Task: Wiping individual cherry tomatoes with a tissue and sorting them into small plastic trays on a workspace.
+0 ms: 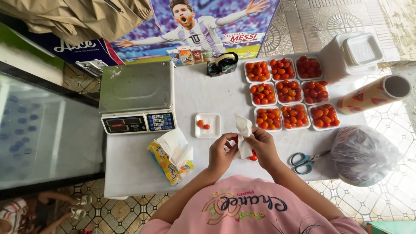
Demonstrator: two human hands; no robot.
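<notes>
The person wears a pink top [255,212] with short sleeves that end above the elbows. Across its front runs dark blue cursive lettering with small embroidered flowers and green leaves beneath it, and a thin looping outline in tan. Both forearms are bare, and neither the left hand [221,154] nor the right hand [263,146] wears rings or a watch.
</notes>
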